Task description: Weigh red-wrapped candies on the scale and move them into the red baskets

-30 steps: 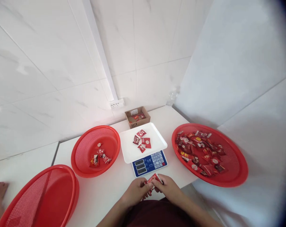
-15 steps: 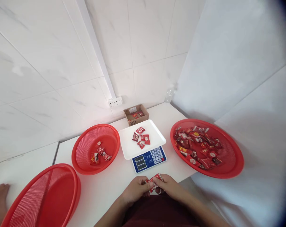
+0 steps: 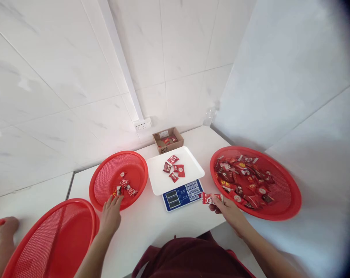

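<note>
Our right hand [image 3: 225,208] pinches a red wrapped candy [image 3: 210,198], thumb pressed on its printed face and the other fingers curled beneath. The candy sticks out to the left of that grip, one end level with the right corner of the blue scale [image 3: 179,197]; whether it touches the casing we cannot tell. Right of the grip, close by, the rim of the full basket [image 3: 296,197] curves past our knuckles, so room on that side is tight. The table's front edge passes just below this hand, and our forearm crosses it.

Our left hand [image 3: 110,217] has its fingers loosely spread, palm down, at the near rim of the sparse basket [image 3: 95,181]. Ahead of those fingertips sits a small group of candies [image 3: 129,189]; we cannot tell whether we touch any. Behind and left of that grip, the large basket [image 3: 85,253] stands near our forearm, narrowing the way there.

Between our two grips, a broad stretch of white table [image 3: 146,227] gives room to move sideways. Beyond the right grip, up and left, the scale's white tray [image 3: 157,183] carries a few candies inside its raised lip, with a cardboard box [image 3: 169,148] just past its far edge.
</note>
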`<state>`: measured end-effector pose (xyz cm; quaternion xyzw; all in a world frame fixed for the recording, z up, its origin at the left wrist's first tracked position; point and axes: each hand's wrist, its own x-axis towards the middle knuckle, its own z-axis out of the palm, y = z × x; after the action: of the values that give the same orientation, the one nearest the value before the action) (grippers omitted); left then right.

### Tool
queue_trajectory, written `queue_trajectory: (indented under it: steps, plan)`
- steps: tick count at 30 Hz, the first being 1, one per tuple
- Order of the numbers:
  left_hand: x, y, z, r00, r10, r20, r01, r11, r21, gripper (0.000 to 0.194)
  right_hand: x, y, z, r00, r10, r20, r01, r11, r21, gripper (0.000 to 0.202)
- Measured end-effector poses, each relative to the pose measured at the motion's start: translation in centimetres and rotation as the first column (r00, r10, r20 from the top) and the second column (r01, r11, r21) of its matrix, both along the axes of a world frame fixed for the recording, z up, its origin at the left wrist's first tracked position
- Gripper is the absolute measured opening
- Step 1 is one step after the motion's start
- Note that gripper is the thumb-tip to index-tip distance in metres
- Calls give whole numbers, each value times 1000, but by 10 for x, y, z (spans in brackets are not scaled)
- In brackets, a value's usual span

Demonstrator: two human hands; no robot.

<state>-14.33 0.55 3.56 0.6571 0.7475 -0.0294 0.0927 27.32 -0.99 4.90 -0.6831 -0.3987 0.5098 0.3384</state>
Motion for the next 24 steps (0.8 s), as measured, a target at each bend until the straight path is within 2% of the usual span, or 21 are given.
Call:
queue_trajectory:
  steps: [3, 6, 10, 13, 16, 18, 20, 22, 24]
  plan:
    - [-30, -8, 1, 979, -82, -188, 35, 970, -241, 78, 0, 1, 1, 1000, -13, -12, 13, 1000, -3, 47]
    - [-44, -11, -2, 955, -168, -244, 71, 929, -363, 80, -5, 3, 1, 1000, 2, -17, -2, 1000, 12, 47]
    - [-53, -7, -4, 934, -211, -289, 101, 930, -353, 68, -10, 5, 2, 1000, 10, -13, -10, 1000, 20, 48]
    - [-63, -6, -3, 941, -191, -278, 106, 951, -291, 48, -10, 6, 0, 1000, 11, -17, -11, 1000, 19, 50]
    - [-75, -10, -5, 947, -160, -278, 90, 964, -249, 43, -9, 5, -1, 1000, 11, -9, -11, 1000, 10, 50]
    - [-82, -14, -9, 950, -66, -304, 1, 978, -209, 45, -9, 4, -1, 1000, 10, -5, -10, 1000, 3, 50]
    - [-86, -18, -14, 953, 110, -283, -157, 977, -147, 48, -9, 4, -2, 1000, 8, -8, -8, 1000, -3, 51]
    - [-89, -21, -21, 941, 285, -181, -307, 946, -107, 51, -10, 4, -3, 1000, 15, -16, -15, 1000, -4, 52]
    - [-92, -23, -28, 930, 362, -60, -366, 925, -105, 54, -12, 5, -4, 999, 29, -23, -29, 1000, 3, 53]
